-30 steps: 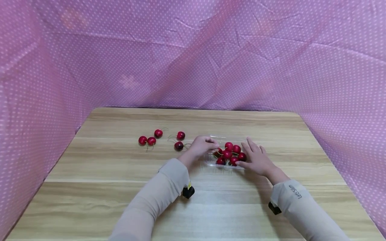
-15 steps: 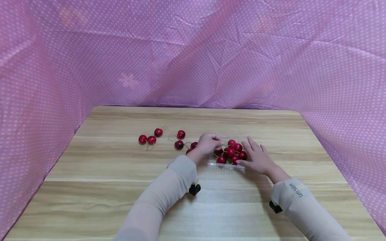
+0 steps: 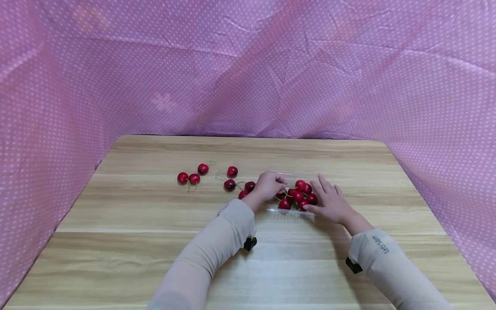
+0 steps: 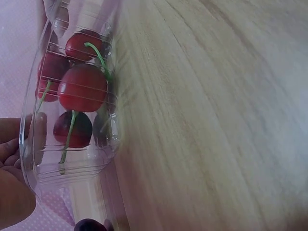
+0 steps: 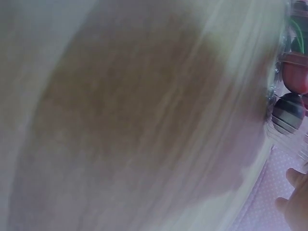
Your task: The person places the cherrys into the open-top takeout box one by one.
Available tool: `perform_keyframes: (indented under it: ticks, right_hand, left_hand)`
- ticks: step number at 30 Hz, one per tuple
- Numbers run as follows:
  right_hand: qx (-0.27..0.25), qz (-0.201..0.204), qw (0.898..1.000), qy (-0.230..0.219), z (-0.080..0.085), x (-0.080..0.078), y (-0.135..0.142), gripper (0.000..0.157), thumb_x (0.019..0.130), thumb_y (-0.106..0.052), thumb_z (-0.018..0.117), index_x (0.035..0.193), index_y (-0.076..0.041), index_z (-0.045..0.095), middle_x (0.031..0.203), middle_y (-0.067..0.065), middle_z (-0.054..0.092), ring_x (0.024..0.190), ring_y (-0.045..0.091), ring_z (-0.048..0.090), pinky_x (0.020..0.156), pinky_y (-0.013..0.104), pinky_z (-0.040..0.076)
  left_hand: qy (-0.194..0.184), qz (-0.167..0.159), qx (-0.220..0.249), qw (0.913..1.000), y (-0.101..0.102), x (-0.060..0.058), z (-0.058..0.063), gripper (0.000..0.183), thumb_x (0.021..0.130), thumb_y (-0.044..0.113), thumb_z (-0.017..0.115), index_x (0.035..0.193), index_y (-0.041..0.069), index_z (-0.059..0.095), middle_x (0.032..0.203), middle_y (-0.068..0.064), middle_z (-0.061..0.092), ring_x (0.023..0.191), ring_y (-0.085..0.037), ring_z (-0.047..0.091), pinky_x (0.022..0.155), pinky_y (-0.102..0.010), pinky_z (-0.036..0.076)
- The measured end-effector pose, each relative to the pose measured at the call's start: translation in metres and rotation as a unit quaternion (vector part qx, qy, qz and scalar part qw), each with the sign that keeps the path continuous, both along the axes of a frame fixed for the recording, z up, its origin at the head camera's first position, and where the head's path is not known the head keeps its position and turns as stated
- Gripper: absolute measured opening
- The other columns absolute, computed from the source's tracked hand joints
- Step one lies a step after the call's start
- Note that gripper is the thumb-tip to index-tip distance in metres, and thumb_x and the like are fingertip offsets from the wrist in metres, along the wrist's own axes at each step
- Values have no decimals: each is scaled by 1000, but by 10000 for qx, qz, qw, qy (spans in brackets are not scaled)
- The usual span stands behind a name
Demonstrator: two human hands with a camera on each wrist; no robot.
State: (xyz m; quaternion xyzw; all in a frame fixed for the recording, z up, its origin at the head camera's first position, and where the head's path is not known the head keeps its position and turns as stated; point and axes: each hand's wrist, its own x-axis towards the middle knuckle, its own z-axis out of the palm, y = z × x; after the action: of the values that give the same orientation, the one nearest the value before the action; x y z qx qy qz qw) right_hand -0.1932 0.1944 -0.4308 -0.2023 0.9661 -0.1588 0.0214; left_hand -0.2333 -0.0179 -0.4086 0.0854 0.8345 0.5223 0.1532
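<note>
A clear plastic box (image 3: 291, 212) with several red cherries (image 3: 298, 196) inside sits on the table, right of centre. My left hand (image 3: 267, 185) is over its left end, fingers bent. In the left wrist view a fingertip (image 4: 37, 137) shows through the clear wall beside the cherries; whether it pinches a stem is hidden. At the box's right end rests my right hand (image 3: 332, 206), fingers spread and nearly straight, the thumb near the front cherries. The right wrist view catches only some fingertips (image 5: 294, 178) near the box's end.
Left of the box, several loose cherries with stems lie on the wooden table (image 3: 135, 258), among them a dark cherry (image 3: 230, 185) and a pair of red cherries (image 3: 188, 178). A pink dotted cloth (image 3: 248, 86) hangs around the back and sides.
My left hand has moved right, deeper over the box, uncovering loose cherries beside its wrist. The cherries in the box have shifted slightly right. My right hand has stayed nearly still.
</note>
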Motion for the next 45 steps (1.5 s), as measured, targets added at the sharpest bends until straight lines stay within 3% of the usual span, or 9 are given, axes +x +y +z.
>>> perform_keyframes:
  ticks: [5, 10, 19, 26, 30, 35, 42, 45]
  right_hand:
    - [-27, 7, 10000, -48, 0, 1, 0, 81, 77, -52, 54, 133, -1, 26, 139, 25, 7, 123, 40, 15, 97, 56, 7]
    - [-57, -18, 9999, -144, 1, 3, -1, 83, 77, -54, 52, 134, -1, 24, 139, 24, 5, 124, 40, 12, 98, 56, 5]
    - [-109, -61, 9997, -193, -5, 3, 0, 84, 77, -55, 52, 135, -1, 23, 140, 23, 4, 124, 39, 11, 98, 56, 5]
    - [-84, -71, 9998, -162, -4, 3, 0, 84, 77, -53, 52, 134, 0, 22, 140, 23, 6, 125, 37, 12, 98, 55, 5]
    - [-101, -67, 9998, -178, -4, 2, 0, 84, 77, -52, 54, 134, 1, 23, 140, 23, 6, 125, 37, 11, 98, 55, 5]
    - [-107, -47, 9998, -167, -3, 1, -1, 83, 77, -51, 54, 134, 1, 23, 140, 23, 6, 125, 38, 12, 98, 55, 5]
    - [-162, 23, 9998, -65, -1, -1, 0, 84, 76, -52, 54, 133, 2, 25, 139, 24, 6, 124, 39, 13, 97, 56, 5]
    - [-179, 26, 9998, -79, -1, -2, 0, 84, 76, -53, 54, 134, 0, 24, 140, 24, 6, 124, 38, 13, 98, 55, 5]
  left_hand:
    - [129, -194, -353, 9991, -2, -2, -4, 14, 79, 3, 59, 92, 2, 65, 77, -1, 61, 69, -11, 55, 61, -18, 46]
    - [164, -100, -378, 9991, -3, -2, -7, 15, 80, 6, 60, 94, 4, 64, 81, 1, 59, 73, -11, 53, 64, -19, 45]
    - [169, 389, 74, 9991, -6, 1, -11, 19, 79, 9, 61, 98, 6, 63, 88, 2, 61, 79, -10, 54, 68, -20, 46]
    - [-68, 343, 661, 9972, -10, 1, -9, 21, 81, 12, 60, 100, 4, 62, 92, -1, 61, 78, -11, 55, 69, -24, 47]
    - [-479, 304, 1209, 9910, -16, -1, -6, 24, 81, 13, 59, 102, 2, 59, 94, -6, 61, 80, -14, 57, 75, -30, 48]
    - [-764, 482, 1738, 9806, -27, -3, -2, 28, 80, 10, 60, 104, -3, 56, 97, -9, 59, 85, -17, 58, 80, -29, 46]
    - [-968, 706, 2274, 9664, -50, 0, 2, 29, 81, 5, 58, 107, -8, 53, 105, -19, 55, 93, -28, 56, 82, -31, 45]
    - [-1013, 925, 2477, 9591, -60, 1, 2, 28, 80, 3, 59, 105, -8, 54, 100, -19, 57, 89, -26, 57, 79, -30, 47]
